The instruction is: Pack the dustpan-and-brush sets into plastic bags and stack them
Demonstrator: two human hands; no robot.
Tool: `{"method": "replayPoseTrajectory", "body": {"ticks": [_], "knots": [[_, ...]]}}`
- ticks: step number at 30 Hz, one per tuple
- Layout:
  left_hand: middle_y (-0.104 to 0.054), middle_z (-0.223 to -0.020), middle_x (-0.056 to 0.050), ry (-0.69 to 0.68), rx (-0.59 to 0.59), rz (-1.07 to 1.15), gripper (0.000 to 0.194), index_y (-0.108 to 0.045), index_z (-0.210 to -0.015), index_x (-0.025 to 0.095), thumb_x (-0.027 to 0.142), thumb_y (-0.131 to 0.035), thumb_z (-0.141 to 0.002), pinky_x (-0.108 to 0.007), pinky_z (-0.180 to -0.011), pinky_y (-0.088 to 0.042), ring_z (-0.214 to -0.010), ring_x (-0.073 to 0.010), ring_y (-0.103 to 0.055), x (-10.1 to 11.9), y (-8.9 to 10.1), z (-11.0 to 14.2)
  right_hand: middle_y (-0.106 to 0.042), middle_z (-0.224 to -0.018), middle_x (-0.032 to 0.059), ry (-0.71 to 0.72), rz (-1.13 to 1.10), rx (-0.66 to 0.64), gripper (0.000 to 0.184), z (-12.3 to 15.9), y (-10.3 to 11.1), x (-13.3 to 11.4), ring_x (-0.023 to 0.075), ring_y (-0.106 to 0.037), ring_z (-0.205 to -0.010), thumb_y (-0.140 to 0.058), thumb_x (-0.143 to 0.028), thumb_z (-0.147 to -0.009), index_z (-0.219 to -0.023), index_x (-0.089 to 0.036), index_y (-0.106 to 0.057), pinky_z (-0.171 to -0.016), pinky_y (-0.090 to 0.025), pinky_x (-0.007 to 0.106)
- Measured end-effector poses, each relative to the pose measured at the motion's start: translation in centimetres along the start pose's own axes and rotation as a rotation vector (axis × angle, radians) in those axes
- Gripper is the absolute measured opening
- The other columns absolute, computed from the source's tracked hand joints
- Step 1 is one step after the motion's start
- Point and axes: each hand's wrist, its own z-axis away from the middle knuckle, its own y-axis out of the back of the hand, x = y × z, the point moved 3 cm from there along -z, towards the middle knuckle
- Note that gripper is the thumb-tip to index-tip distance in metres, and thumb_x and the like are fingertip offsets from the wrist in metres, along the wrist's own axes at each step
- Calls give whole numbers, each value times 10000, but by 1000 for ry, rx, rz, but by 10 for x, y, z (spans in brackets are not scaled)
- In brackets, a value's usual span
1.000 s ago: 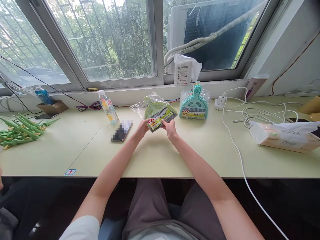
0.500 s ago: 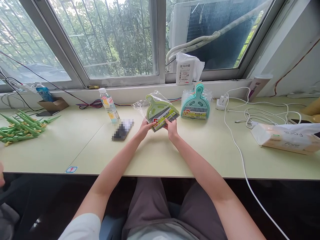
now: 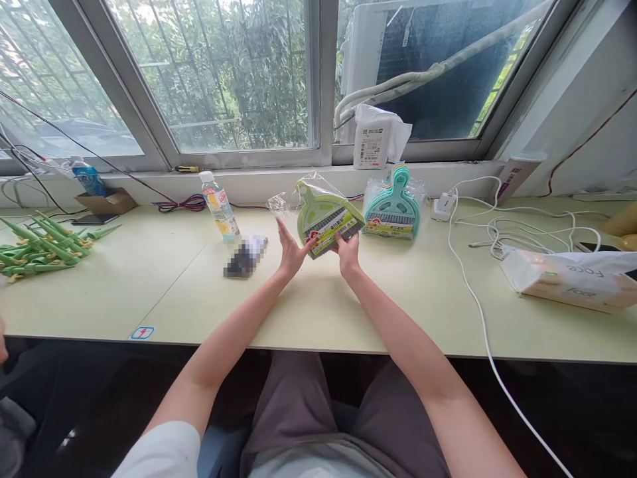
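Observation:
A light green dustpan-and-brush set (image 3: 323, 214) in clear plastic wrap is tilted above the table, its grey bristles and yellow label facing me. My right hand (image 3: 348, 255) grips its lower right edge, thumb in front and fingers behind. At the lower left, my left hand (image 3: 291, 253) is spread, with fingers stretched upward beside the wrap and the thumb touching the label's corner. Just behind to the right, a stack of similar wrapped sets, a teal one (image 3: 395, 207) in front, stands against the wall below the window.
A drink bottle (image 3: 219, 207) and a pixelated dark flat object (image 3: 245, 257) lie left of my hands. Okra-like green pods (image 3: 47, 249) are at far left. White cables (image 3: 468, 282), a charger (image 3: 442, 206) and a tissue pack (image 3: 572, 279) occupy the right. A white box (image 3: 371, 146) sits on the sill.
My left hand has opened from its hold on the set's lower left, its fingers now spread upward. The set has shifted slightly right and up in my right hand.

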Motion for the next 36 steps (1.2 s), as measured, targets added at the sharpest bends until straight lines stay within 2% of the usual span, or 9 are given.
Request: {"method": "replayPoseTrajectory", "body": {"ticks": [3,5,8,11,17,23,28,32,36], "knots": [[121,-1595,-172,-83,141,-287,1161,150,-1508,226,561,-670,-756,-567,-1172,-73,-1473,-320,95,14,10,1,-595,-1222,93,67,32,-36,508,-4,2,0,203,-622,-1037,-640,-361,-783,-1224,-269,-406,-738,-603,382],[59,-1605,-155,-141,113,-415,1005,40,-1529,235,507,-617,-818,-590,-1164,-42,-1472,-309,99,22,11,2,-592,-1228,99,80,46,-37,520,-6,3,0,205,-620,-1041,-633,-366,-782,-1237,-269,-400,-718,-604,365],[-144,-1597,-136,-217,-90,-518,653,-216,-1508,233,357,-472,-921,-565,-1176,-85,-1481,-279,-87,23,4,3,-598,-1217,116,79,64,-4,525,-7,5,2,211,-628,-1018,-625,-337,-772,-1240,-252,-403,-688,-602,356],[-254,-1567,-133,-264,-214,-571,529,-365,-1449,197,225,-397,-922,-534,-1186,-142,-1448,-256,-248,16,-2,4,-600,-1218,130,81,107,21,543,-11,8,6,219,-629,-1014,-623,-335,-763,-1250,-239,-402,-672,-598,357],[-396,-1493,-161,-317,-172,-742,566,-437,-1400,128,115,-434,-835,-551,-1176,-187,-1413,-299,-323,15,-2,6,-615,-1193,131,94,157,0,559,-12,6,14,229,-640,-994,-624,-369,-757,-1257,-227,-418,-672,-592,357],[-600,-1295,-114,-355,-94,-801,400,-566,-1244,173,139,-422,-872,-548,-1161,-233,-1226,-275,-534,27,9,5,-618,-1185,118,70,150,-26,548,-3,-1,11,222,-635,-990,-634,-371,-755,-1243,-232,-429,-677,-590,343],[-645,-1125,-88,-319,-101,-775,257,-611,-1034,208,128,-428,-872,-358,-876,-512,-1056,-235,-581,38,12,7,-618,-1179,112,36,127,-35,538,0,-4,10,220,-633,-988,-651,-371,-743,-1217,-233,-436,-716,-589,362],[-626,-987,-83,-243,-91,-757,245,-571,-1036,202,116,-440,-849,-301,-704,-506,-961,-226,-586,43,14,7,-632,-1138,96,32,125,-39,478,2,-6,11,203,-642,-931,-648,-354,-743,-1159,-234,-444,-727,-582,361],[-618,-1001,-95,-214,-58,-765,363,-508,-1193,181,126,-446,-839,-292,-647,-477,-940,-234,-597,43,14,6,-652,-1026,72,154,228,-73,406,5,-10,8,185,-640,-845,-640,-330,-751,-1098,-226,-458,-743,-561,352]]}}
